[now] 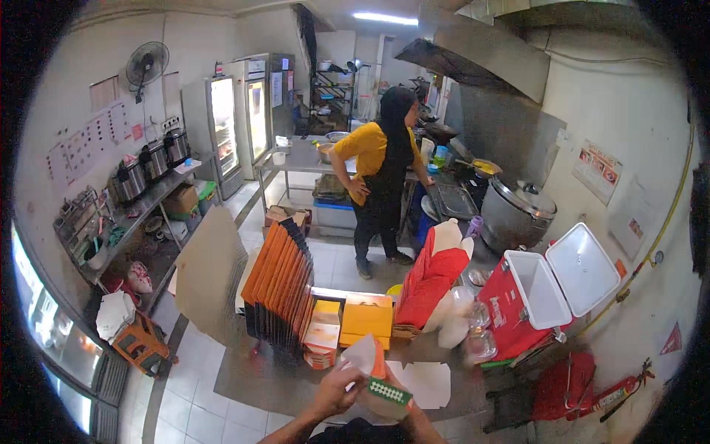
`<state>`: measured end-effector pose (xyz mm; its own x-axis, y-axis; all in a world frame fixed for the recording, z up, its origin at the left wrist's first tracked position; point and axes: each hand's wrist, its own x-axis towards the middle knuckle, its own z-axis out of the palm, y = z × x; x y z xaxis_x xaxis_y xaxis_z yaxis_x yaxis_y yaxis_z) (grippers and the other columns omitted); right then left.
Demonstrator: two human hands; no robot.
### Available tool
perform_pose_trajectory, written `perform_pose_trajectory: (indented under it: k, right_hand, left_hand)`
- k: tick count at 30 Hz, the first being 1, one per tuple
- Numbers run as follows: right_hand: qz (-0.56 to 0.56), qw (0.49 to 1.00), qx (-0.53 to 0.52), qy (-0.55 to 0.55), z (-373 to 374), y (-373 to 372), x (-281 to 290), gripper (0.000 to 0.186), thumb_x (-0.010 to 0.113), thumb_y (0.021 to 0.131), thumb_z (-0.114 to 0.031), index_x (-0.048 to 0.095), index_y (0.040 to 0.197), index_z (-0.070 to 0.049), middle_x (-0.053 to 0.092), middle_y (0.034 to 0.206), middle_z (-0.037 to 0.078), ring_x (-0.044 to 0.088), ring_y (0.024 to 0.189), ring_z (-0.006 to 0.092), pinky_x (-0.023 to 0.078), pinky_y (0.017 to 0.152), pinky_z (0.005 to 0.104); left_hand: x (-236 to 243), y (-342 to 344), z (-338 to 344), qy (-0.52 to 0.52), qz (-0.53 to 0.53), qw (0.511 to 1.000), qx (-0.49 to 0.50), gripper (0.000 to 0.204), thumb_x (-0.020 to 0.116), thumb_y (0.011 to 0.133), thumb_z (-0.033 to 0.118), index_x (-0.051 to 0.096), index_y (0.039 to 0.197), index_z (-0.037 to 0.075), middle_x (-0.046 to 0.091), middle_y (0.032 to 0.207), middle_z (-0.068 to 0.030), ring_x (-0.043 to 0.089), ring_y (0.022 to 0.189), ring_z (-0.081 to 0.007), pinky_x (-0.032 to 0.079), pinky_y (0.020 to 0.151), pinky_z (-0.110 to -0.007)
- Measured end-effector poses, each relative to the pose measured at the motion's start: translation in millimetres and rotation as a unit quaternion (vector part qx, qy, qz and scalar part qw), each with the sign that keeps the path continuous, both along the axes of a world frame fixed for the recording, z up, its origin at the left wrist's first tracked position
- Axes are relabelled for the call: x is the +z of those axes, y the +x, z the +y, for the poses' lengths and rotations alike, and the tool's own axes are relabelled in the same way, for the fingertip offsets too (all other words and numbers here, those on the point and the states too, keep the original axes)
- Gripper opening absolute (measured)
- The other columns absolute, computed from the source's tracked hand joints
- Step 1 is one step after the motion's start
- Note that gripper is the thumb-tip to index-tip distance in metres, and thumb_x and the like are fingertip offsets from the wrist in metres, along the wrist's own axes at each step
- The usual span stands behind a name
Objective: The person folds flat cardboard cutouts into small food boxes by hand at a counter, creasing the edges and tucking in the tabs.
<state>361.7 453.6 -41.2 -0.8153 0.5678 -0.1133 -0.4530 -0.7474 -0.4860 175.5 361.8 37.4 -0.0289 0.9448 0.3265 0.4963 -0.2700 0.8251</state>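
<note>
Close in front of me, over the counter, is a partly folded paper food box (390,391) with white, orange and patterned green faces. My left hand (336,392) is closed on its left edge, with the fingers bent against the card. On the other side my right hand (403,416) holds the box from below and behind; most of its fingers are hidden by the card. A flat white card sheet (425,382) lies on the counter just right of the box. Beyond it stand smaller yellow and white boxes (367,317).
A tall stack of orange-brown cartons (275,277) stands left, beside a large beige board (211,274). Red folded boxes (436,277) and clear plastic containers (479,344) sit right, near an open red cooler (518,296). A co-worker (383,174) in yellow stands beyond the counter.
</note>
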Motion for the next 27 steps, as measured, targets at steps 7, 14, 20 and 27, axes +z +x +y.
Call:
perform_pose_trajectory:
  k: [7, 14, 20, 27]
  right_hand:
    - [-0.079, 0.993, -0.068, 0.06, -12.7, 11.2, -0.7, 0.074, 0.056, 0.097, -0.046, 0.026, 0.154, -0.009, 0.055, 0.134, 0.018, 0.06, 0.115, 0.0304, 0.055, 0.094, 0.04]
    - [-0.052, 0.986, -0.156, -0.005, -33.8, 29.5, -69.6, 0.061, 0.068, 0.089, -0.047, 0.051, 0.132, -0.006, 0.065, 0.112, 0.01, 0.067, 0.095, 0.0245, 0.058, 0.081, 0.037]
    - [0.006, 0.986, -0.156, -0.063, -42.6, 26.9, -22.3, 0.068, 0.068, 0.091, -0.046, 0.042, 0.139, -0.005, 0.065, 0.112, 0.013, 0.067, 0.096, 0.0234, 0.058, 0.084, 0.0379]
    - [-0.03, 0.962, -0.269, -0.029, -35.9, 56.5, 11.3, 0.078, 0.06, 0.092, -0.056, 0.036, 0.149, -0.009, 0.057, 0.132, 0.017, 0.061, 0.115, 0.0352, 0.053, 0.097, 0.0541]
  left_hand:
    - [-32.3, -2.9, 17.3, 0.007, 0.08, 0.988, -0.129, 0.007, 0.065, 0.089, 0.012, 0.064, 0.095, 0.01, 0.065, 0.099, -0.0078, 0.061, 0.107, -0.0311, 0.025, 0.117, -0.056]
    - [-56.0, 19.6, 29.5, -0.01, -0.104, 0.982, -0.156, 0.015, 0.067, 0.088, 0.007, 0.067, 0.104, 0.008, 0.067, 0.111, -0.0082, 0.061, 0.112, -0.029, 0.033, 0.113, -0.053]
    - [-61.7, 27.3, 37.3, 0.006, -0.026, 0.985, -0.172, 0.021, 0.064, 0.093, 0.007, 0.069, 0.113, 0.007, 0.066, 0.117, -0.0118, 0.064, 0.109, -0.0307, 0.048, 0.1, -0.041]
    - [-164.8, -64.5, 120.8, -0.107, 0.304, 0.908, 0.267, 0.071, 0.061, 0.092, 0.038, 0.037, 0.147, -0.001, 0.034, 0.151, -0.0295, 0.029, 0.142, -0.0461, 0.026, 0.117, -0.054]
